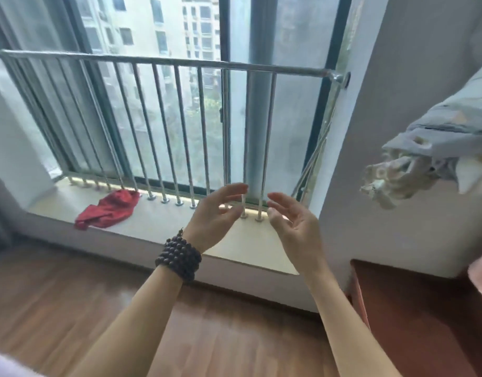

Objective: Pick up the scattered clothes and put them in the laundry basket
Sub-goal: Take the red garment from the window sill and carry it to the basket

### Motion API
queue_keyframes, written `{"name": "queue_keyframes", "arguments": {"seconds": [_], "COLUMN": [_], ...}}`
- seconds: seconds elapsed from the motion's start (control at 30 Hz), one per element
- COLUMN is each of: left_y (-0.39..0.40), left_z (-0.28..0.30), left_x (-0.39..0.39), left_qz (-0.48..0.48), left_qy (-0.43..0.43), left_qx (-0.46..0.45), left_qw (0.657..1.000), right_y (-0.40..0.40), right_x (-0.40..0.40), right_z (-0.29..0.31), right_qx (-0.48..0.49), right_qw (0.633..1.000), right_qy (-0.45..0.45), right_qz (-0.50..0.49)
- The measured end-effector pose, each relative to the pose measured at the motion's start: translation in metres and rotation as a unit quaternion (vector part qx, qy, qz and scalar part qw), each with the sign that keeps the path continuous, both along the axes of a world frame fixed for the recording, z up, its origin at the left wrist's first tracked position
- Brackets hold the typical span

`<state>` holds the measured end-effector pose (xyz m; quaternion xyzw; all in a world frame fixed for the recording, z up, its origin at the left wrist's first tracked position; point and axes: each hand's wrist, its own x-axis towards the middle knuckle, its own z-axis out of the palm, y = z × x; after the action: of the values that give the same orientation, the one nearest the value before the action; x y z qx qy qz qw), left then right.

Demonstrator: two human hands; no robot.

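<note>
While both hands hung open and empty, the red garment lay on the sill, off left of the left hand (nearer than the right hand).

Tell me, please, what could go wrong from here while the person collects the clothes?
1. The red garment lies on the window sill against the railing bars; it may snag there.
2. Both hands, left hand and right hand, are empty and apart from it, and no laundry basket is in view, so carrying it may mean searching.
</note>
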<state>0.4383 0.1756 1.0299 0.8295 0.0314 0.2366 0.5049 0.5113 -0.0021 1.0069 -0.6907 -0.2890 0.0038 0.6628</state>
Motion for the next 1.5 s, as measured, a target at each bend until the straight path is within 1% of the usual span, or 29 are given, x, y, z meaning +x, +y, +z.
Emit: {"name": "queue_keyframes", "arguments": {"seconds": [0.23,0.4,0.57,0.67,0.87,1.0,1.1,1.3,1.5], "left_y": [0.067,0.12,0.192,0.247,0.341,0.398,0.442,0.537,0.666], "left_z": [-0.016,-0.025,-0.042,-0.055,-0.065,-0.066,-0.069,-0.087,-0.106], "left_x": [-0.02,-0.029,-0.025,-0.014,0.009,0.01,0.009,0.03,0.076], "left_qz": [0.147,0.208,0.257,0.269,0.29,0.309,0.332,0.356,0.375], "left_qy": [0.028,0.039,0.025,0.014,0.02,0.027,0.033,0.044,0.079], "left_qx": [-0.012,-0.03,-0.047,-0.062,-0.07,-0.077,-0.08,-0.095,-0.081], "left_qw": [0.989,0.977,0.965,0.961,0.954,0.948,0.939,0.929,0.92], "right_y": [0.095,0.166,0.242,0.3,0.399,0.468,0.513,0.619,0.762], "right_x": [0.023,0.03,0.041,0.056,0.083,0.095,0.1,0.128,0.177], "right_z": [-0.017,-0.026,-0.032,-0.034,-0.037,-0.037,-0.04,-0.061,-0.092], "right_qx": [0.001,-0.01,-0.018,-0.028,-0.041,-0.047,-0.035,-0.055,-0.046], "right_qw": [0.992,0.98,0.97,0.967,0.96,0.955,0.948,0.939,0.935], "right_qy": [0.015,0.033,0.022,0.018,0.01,0.014,0.019,0.031,0.054], "right_qz": [0.124,0.195,0.243,0.254,0.276,0.293,0.315,0.337,0.348]}}
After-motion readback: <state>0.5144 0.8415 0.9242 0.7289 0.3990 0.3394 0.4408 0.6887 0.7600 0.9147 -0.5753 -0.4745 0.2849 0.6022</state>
